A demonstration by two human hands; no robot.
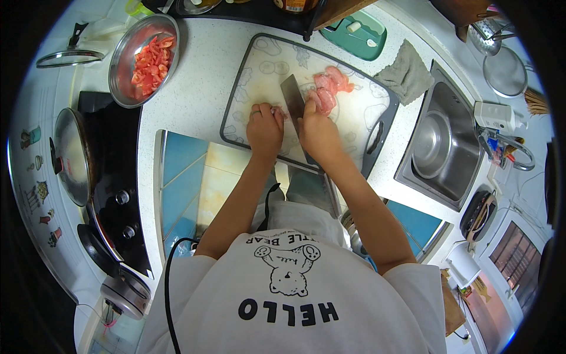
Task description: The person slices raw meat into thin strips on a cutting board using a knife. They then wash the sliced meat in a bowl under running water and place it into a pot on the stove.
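My right hand (pixel 322 133) is closed around a kitchen knife (pixel 292 99), a wide-bladed one, over the cutting board (pixel 265 90). The blade points away from me, between my two hands. My left hand (pixel 265 129) has its fingers curled over a small piece of meat (pixel 278 111), mostly hidden beneath them. Slices of raw pink meat (pixel 329 86) lie to the right of the blade, just beyond my right knuckles. Printed pictures cover the pale board, which has a dark grey rim.
A steel bowl of cut tomatoes (pixel 116 66) stands at the left, beyond the black cooktop (pixel 117 159) with its lidded pan (pixel 73 155). At the right are a grey cloth (pixel 406 73), a sink (pixel 460 177) holding a metal basin (pixel 432 144), and a green board (pixel 369 49) at the back.
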